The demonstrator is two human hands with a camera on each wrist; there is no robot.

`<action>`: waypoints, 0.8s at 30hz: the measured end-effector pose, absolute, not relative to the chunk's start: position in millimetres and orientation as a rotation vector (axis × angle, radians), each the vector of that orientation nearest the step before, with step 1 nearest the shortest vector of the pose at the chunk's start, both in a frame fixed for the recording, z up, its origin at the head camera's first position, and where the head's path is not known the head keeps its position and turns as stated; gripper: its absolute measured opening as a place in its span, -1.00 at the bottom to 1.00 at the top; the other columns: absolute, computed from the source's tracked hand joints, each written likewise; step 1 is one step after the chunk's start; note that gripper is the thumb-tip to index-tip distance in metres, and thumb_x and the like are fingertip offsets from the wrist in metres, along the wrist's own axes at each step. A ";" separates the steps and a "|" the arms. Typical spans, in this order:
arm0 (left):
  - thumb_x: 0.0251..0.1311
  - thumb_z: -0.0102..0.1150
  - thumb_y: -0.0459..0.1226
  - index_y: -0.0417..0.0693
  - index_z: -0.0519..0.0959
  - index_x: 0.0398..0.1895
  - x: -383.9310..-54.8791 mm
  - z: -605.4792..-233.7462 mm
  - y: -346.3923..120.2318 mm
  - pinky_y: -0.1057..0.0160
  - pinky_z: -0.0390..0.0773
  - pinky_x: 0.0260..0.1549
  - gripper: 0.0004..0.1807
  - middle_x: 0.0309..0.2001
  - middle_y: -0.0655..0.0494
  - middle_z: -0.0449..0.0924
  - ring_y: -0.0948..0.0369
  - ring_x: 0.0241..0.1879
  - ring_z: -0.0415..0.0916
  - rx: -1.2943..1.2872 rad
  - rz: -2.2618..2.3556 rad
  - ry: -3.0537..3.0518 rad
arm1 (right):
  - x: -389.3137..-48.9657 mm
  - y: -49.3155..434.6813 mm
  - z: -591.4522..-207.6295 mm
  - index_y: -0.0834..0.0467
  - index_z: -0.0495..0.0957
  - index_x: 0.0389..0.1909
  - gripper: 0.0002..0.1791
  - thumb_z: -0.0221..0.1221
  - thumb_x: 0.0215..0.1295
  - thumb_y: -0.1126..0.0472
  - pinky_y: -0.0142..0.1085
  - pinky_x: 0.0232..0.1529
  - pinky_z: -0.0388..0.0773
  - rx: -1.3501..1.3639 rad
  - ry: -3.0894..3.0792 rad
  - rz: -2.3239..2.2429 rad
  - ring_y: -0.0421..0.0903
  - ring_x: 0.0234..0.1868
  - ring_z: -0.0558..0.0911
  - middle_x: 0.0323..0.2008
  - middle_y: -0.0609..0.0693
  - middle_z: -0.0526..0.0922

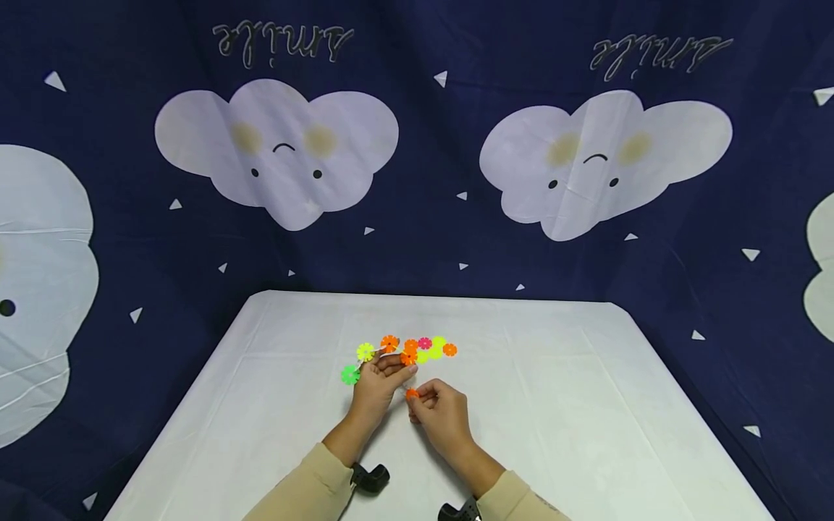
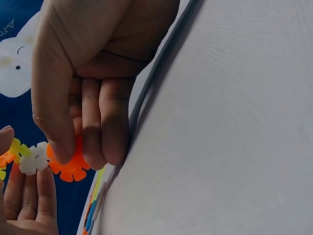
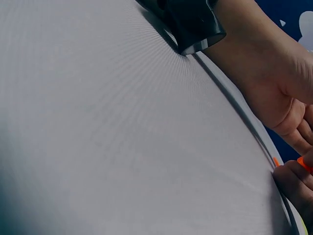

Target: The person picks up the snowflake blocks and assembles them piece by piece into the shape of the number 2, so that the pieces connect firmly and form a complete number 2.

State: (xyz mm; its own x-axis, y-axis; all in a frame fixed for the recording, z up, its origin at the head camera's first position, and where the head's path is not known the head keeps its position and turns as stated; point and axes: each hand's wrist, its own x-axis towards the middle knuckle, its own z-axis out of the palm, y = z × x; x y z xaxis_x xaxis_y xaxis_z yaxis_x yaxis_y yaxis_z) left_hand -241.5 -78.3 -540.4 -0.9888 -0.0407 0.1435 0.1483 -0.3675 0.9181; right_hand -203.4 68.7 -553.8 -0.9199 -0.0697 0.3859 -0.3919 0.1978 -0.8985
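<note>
Notched, flower-shaped plastic building discs are being held above the white table. My left hand point(image 1: 378, 383) holds a linked chain of them, with a green disc point(image 1: 350, 374), a yellow disc point(image 1: 365, 352) and an orange disc point(image 1: 389, 343) showing past its fingers. Close by on the right, the thumb and fingers of my right hand point(image 1: 444, 412) pinch another orange disc point(image 1: 413, 394). The left wrist view shows a pinched orange disc point(image 2: 73, 171) against a white disc point(image 2: 35, 157), with yellow beyond it. Fingers cover part of the chain.
Just beyond the hands lie several loose discs, among them a pink disc point(image 1: 425, 343), a yellow disc point(image 1: 438, 352) and an orange disc point(image 1: 450, 349). The white table point(image 1: 554, 405) ends at a dark blue curtain point(image 1: 417, 253) printed with clouds. Black cameras point(image 1: 370, 480) sit at the wrists.
</note>
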 end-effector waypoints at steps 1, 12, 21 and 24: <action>0.16 0.48 -0.53 -0.31 0.27 0.20 -241.2 -540.4 -78.2 0.31 0.68 -0.13 -0.35 -0.13 -0.07 0.67 0.15 -0.17 0.67 -0.146 -2.502 -1.696 | -203.7 68.4 -554.1 0.26 0.63 -0.33 -0.86 0.38 0.31 0.50 -0.31 -0.53 0.70 0.435 -2.221 1.760 -0.03 -0.60 0.72 -0.55 0.02 0.72; 0.17 0.47 -0.53 -0.42 0.29 0.22 -241.7 -542.5 -77.2 0.31 0.69 -0.13 -0.35 -0.12 -0.06 0.68 0.16 -0.15 0.68 -0.129 -2.460 -1.715 | -203.7 68.3 -555.4 0.33 0.62 -0.31 -0.85 0.39 0.23 0.55 -0.38 -0.53 0.68 0.480 -2.185 1.607 -0.16 -0.57 0.71 -0.48 0.00 0.71; 0.15 0.49 -0.54 -0.49 0.31 0.20 -243.8 -543.0 -76.7 0.28 0.71 -0.11 -0.36 -0.12 -0.12 0.69 0.15 -0.17 0.72 -0.163 -2.445 -1.697 | -204.3 68.8 -555.9 0.24 0.61 -0.36 -0.78 0.41 0.17 0.57 -0.41 -0.53 0.67 0.436 -2.189 1.490 -0.29 -0.55 0.67 -0.44 -0.03 0.64; 0.13 0.49 -0.57 -0.45 0.35 0.16 -244.7 -543.2 -76.1 0.25 0.72 -0.13 -0.40 -0.13 -0.11 0.69 0.15 -0.19 0.72 -0.179 -2.455 -1.668 | -204.7 69.1 -556.2 0.23 0.60 -0.37 -0.77 0.41 0.16 0.57 -0.43 -0.55 0.65 0.423 -2.171 1.464 -0.31 -0.55 0.67 -0.45 -0.04 0.63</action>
